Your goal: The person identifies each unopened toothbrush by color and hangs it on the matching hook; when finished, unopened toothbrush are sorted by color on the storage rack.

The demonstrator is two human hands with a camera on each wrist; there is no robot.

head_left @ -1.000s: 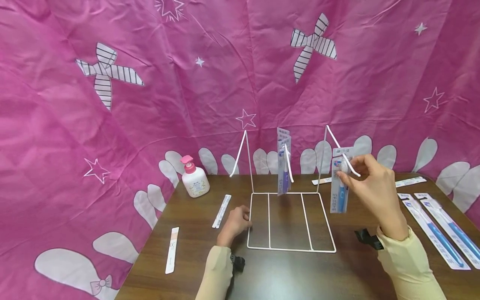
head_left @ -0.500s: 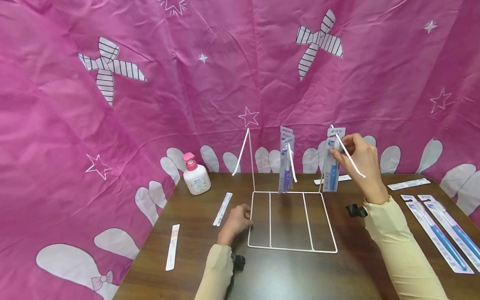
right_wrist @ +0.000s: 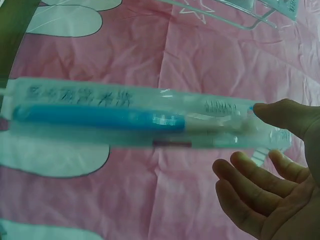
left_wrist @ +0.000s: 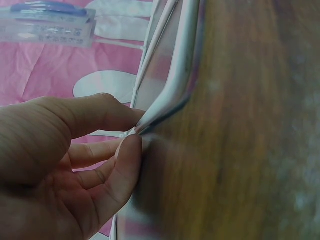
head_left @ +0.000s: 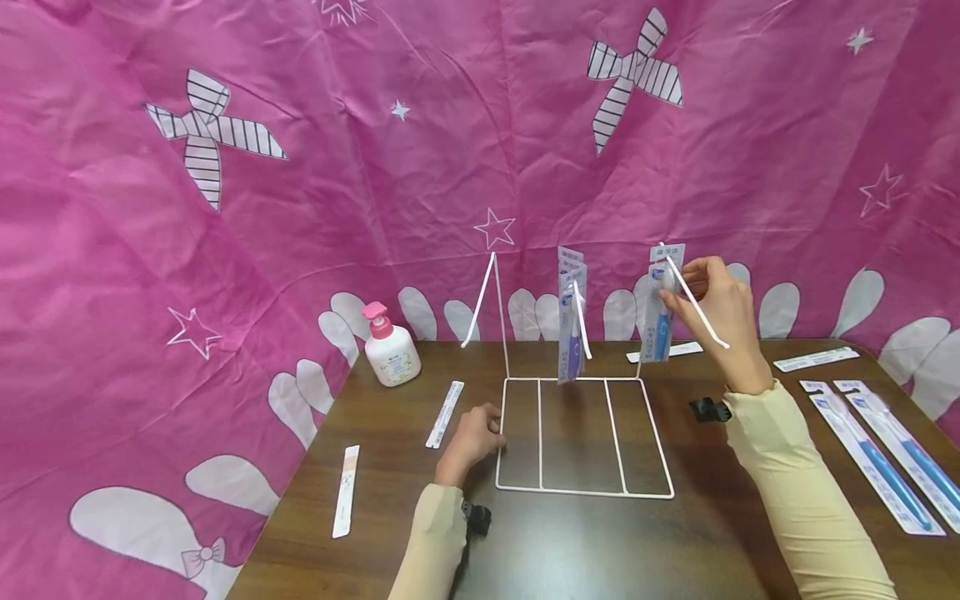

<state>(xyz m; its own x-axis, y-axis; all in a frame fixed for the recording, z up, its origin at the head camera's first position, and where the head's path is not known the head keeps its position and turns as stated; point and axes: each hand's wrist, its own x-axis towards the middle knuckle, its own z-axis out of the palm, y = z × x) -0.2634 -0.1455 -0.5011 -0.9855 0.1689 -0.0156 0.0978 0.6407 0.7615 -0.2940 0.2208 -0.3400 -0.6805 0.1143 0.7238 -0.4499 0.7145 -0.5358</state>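
Note:
In the head view, my left hand (head_left: 474, 435) holds the left side of a white wire display rack (head_left: 585, 492), its thumb and index finger pinching the frame wire (left_wrist: 175, 80) in the left wrist view. My right hand (head_left: 716, 304) is up at the rack's right hook (head_left: 697, 304), where a packaged blue toothbrush (head_left: 662, 321) hangs. In the right wrist view its thumb lies against the top part of the toothbrush pack (right_wrist: 90, 115), while the loosely bent fingers stand apart below the pack's edge. Several purple packaged toothbrushes (head_left: 573, 325) hang on the middle hook; the left hook (head_left: 480, 300) is bare.
Two more packaged blue toothbrushes (head_left: 873, 458) lie on the right of the wooden table (head_left: 570, 550). A pink-topped pump bottle (head_left: 392, 354) stands back left. Narrow label strips (head_left: 346, 492) lie about the rack. A pink printed cloth (head_left: 420, 183) hangs behind.
The right hand has carried the blue toothbrush pack up and back along the right hook, and its fingers have loosened from the pack. The left hand stays on the rack.

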